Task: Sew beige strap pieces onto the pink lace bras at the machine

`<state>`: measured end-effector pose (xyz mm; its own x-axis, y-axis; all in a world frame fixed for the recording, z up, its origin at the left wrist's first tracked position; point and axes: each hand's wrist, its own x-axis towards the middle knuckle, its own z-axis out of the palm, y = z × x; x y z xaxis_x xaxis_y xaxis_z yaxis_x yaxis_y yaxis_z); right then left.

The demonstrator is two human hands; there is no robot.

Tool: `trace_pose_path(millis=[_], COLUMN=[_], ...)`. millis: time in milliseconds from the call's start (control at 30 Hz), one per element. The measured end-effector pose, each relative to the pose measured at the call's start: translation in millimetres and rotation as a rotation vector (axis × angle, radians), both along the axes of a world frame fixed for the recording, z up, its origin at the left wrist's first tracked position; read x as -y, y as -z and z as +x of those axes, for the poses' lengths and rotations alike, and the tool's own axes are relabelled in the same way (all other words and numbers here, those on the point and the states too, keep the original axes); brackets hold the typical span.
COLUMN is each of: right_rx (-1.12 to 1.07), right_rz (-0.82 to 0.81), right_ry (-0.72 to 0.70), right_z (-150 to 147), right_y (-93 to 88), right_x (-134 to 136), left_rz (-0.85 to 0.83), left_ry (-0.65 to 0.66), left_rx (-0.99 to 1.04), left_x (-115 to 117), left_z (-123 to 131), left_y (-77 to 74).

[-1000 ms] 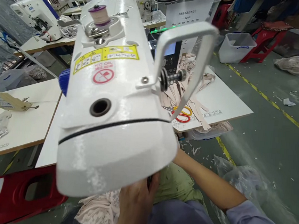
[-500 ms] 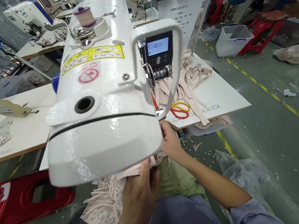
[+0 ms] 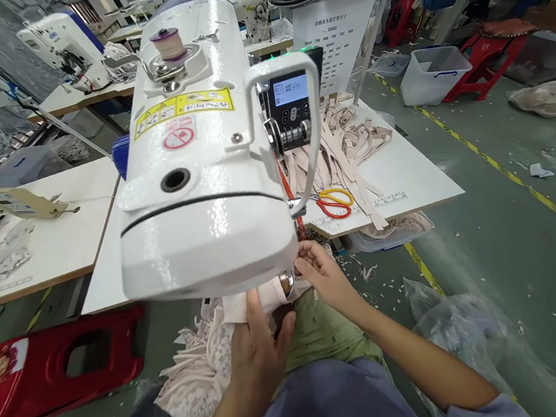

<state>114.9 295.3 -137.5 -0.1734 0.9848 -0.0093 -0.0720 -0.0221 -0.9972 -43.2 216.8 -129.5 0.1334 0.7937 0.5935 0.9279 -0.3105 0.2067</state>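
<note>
A white sewing machine head [image 3: 207, 241] fills the middle of the view and hides its needle area. Below its front end, my left hand [image 3: 255, 356] grips a pale beige fabric band [image 3: 237, 309], fingers on top and thumb to the right. A pile of beige lace garments [image 3: 198, 377] hangs under that hand. My right hand [image 3: 323, 278] is by the machine's right side, fingertips pinched together close to a shiny metal part [image 3: 289, 283]. Whatever lies between those fingertips is too small or hidden to make out.
Red-and-yellow-handled scissors [image 3: 334, 202] and beige straps [image 3: 341, 152] lie on the white table [image 3: 423, 163] at right. A control panel [image 3: 292, 99] stands behind the machine's guard. A red stool [image 3: 51, 357] is at lower left, a plastic bag [image 3: 461, 335] on the floor at right.
My right hand has come out a little from behind the machine, and its fingers now show. More of the fabric band and metal part is visible. The view has shifted slightly.
</note>
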Motion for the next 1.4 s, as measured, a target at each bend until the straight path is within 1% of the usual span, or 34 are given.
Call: trace_pose_path(millis=[67, 133, 167, 233, 267, 300, 333, 367, 400, 433, 467, 500, 533, 567, 600, 633, 667, 700, 733, 800, 867, 933, 1000, 1067, 1100, 1200, 1300, 1400], right_rx=[-0.037, -0.037, -0.025, 0.004, 0.014, 0.022, 0.035, 0.059, 0.093, 0.133, 0.18, 0.238, 0.313, 0.412, 0.534, 0.667, 0.792, 0.89, 0.95, 0.967, 0.894, 0.795, 0.727, 0.699, 0.692, 0.682, 0.695, 0.704], right_rz=[-0.036, -0.065, -0.08, -0.122, -0.144, -0.162, -0.171, -0.163, -0.142, -0.111, -0.075, -0.03, 0.031, 0.106, 0.189, 0.274, 0.358, 0.437, 0.506, 0.628, 0.702, 0.699, 0.642, 0.563, 0.527, 0.469, 0.514, 0.594], right_ry=[-0.027, -0.073, -0.099, -0.111, -0.07, 0.004, 0.082, 0.126, 0.095, -0.022, -0.217, -0.43, -0.601, -0.696, -0.708, -0.657, -0.577, -0.501, -0.456, -0.423, -0.421, -0.36, -0.22, -0.111, -0.1, -0.156, -0.132, -0.076], right_z=[3.7, 8.0, 10.9, 19.0, 23.9, 29.0, 33.6, 37.3, 39.7, 40.6, 40.0, 38.0, 35.0, 31.3, 27.3, 23.3, 19.5, 16.1, 13.5, 11.1, 12.6, 16.9, 21.3, 23.3, 23.1, 19.1, 14.7, 12.1], right_y=[-5.5, -11.1, -13.6, -17.1, -17.9, -17.9, -17.3, -16.4, -15.2, -14.0, -12.6, -10.9, -8.7, -5.8, -2.2, 2.1, 6.8, 11.3, 15.3, 20.2, 20.5, 18.6, 17.9, 19.7, 21.0, 23.9, 25.5, 32.7], right_x=[11.8, 25.5, 32.0, 42.8, 46.8, 49.9, 52.3, 54.3, 56.1, 57.6, 58.8, 59.5, 59.5, 58.7, 57.1, 54.7, 51.9, 48.9, 45.9, 41.3, 39.3, 40.4, 43.8, 47.9, 49.6, 52.7, 55.3, 61.6], left_rz=[0.004, -0.002, -0.02, -0.107, -0.17, -0.227, -0.254, -0.244, -0.214, -0.185, -0.177, -0.213, -0.3, -0.414, -0.537, -0.667, -0.793, -0.91, -1.015, -1.185, -1.268, -1.279, -1.241, -1.201, -1.18, -1.096, -1.023, -0.999], left_ry=[0.013, 0.047, 0.08, 0.199, 0.271, 0.347, 0.419, 0.483, 0.53, 0.555, 0.551, 0.522, 0.467, 0.387, 0.293, 0.208, 0.143, 0.114, 0.122, 0.219, 0.285, 0.288, 0.27, 0.253, 0.247, 0.222, 0.163, 0.133], left_rx=[0.037, 0.073, 0.087, 0.107, 0.129, 0.168, 0.216, 0.255, 0.267, 0.238, 0.183, 0.117, 0.06, 0.037, 0.069, 0.171, 0.32, 0.496, 0.678, 0.961, 1.099, 1.197, 1.248, 1.23, 1.199, 1.062, 0.935, 0.876], left_x=[6.4, 19.8, 28.3, 45.3, 52.0, 56.6, 58.8, 58.5, 56.2, 52.2, 47.0, 41.1, 34.7, 28.1, 21.4, 14.5, 7.8, 1.3, -4.6, -13.3, -16.2, -13.6, -8.3, -3.3, -1.4, 1.8, 2.9, 2.2], left_z=[10.5, 23.2, 28.9, 36.0, 36.7, 35.8, 33.5, 30.3, 26.8, 23.4, 20.2, 17.4, 14.8, 12.1, 9.3, 6.2, 2.9, -0.6, -3.9, -9.6, -12.9, -14.2, -14.1, -12.9, -12.1, -8.6, -4.5, -2.5], left_y=[-0.2, 0.9, 2.4, 5.7, 6.4, 5.8, 3.4, -0.5, -5.4, -10.6, -15.2, -18.4, -19.8, -19.1, -16.8, -13.3, -9.1, -4.7, -0.5, 6.7, 12.5, 16.7, 18.3, 16.6, 14.6, 6.2, 1.5, 8.3])
